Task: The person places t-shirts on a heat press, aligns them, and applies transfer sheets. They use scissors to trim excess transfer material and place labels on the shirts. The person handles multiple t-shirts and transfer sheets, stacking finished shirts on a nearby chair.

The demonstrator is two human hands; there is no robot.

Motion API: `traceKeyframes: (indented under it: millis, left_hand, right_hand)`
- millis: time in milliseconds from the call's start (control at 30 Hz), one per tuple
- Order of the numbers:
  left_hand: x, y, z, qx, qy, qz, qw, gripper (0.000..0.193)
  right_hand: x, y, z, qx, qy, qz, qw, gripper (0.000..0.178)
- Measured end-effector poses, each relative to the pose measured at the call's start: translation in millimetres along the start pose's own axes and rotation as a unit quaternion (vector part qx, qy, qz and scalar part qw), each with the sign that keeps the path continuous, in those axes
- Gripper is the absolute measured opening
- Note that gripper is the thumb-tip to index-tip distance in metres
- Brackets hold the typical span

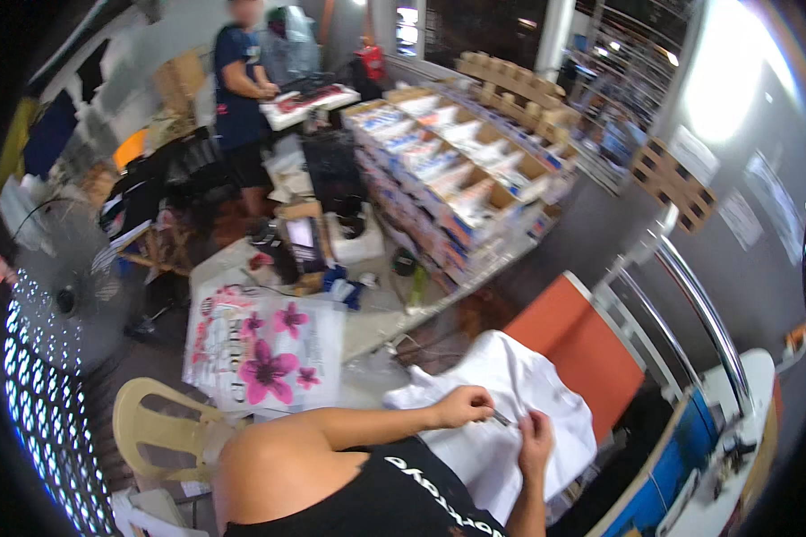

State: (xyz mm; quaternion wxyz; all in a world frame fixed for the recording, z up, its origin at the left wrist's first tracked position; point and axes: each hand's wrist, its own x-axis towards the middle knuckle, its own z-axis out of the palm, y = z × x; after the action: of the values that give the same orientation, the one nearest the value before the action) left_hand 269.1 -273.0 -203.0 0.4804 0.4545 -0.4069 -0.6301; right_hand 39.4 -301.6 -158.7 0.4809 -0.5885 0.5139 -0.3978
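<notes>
White rumpled cloth underlies left hand, pinching a slim object, and curled right hand, hold unclear.

Head view, from the left one of two wide fisheye cameras worn side by side on your head. The lens looks forward and steeply down over your black shirt; your left hand and right hand lie near it, right of centre. Stacked boxes and a standing person lie farther off; straight edges bow toward the dark rim.
</notes>
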Motion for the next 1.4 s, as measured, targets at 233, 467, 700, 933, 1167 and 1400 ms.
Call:
traceKeyframes:
  millis: [233, 467, 700, 933, 1167, 1400]
  left_hand:
    - [-18.0, -8.6, 29.5, 0.056, -0.032, 0.012, 0.998, 0.016]
    - [-41.3, -12.5, 35.0, 0.188, -0.036, -0.003, 0.982, 0.019]
    - [-21.3, 78.5, -11.5, 0.243, 0.219, 0.280, 0.902, 0.075]
    - [-7.3, 159.2, -97.3, 0.382, 0.302, 0.317, 0.814, 0.026]
    - [-7.9, 28.5, 0.3, 0.391, -0.021, 0.200, 0.898, 0.032]
    - [0.9, -8.5, 24.7, 0.387, -0.093, 0.128, 0.909, 0.023]
  right_hand:
    - [-47.1, 14.2, 18.7, 0.058, -0.021, 0.094, 0.994, 0.012]
    - [-51.4, 23.5, 10.0, -0.001, -0.064, 0.079, 0.995, 0.010]
    - [-45.2, 42.0, 16.2, -0.030, -0.020, 0.071, 0.997, 0.010]
    - [-41.4, 45.1, 19.9, -0.033, 0.004, 0.072, 0.997, 0.008]
    - [-41.8, 50.5, 20.2, 0.029, 0.010, 0.071, 0.997, 0.005]
    - [-42.9, 51.2, 19.8, 0.046, 0.017, 0.072, 0.996, 0.006]
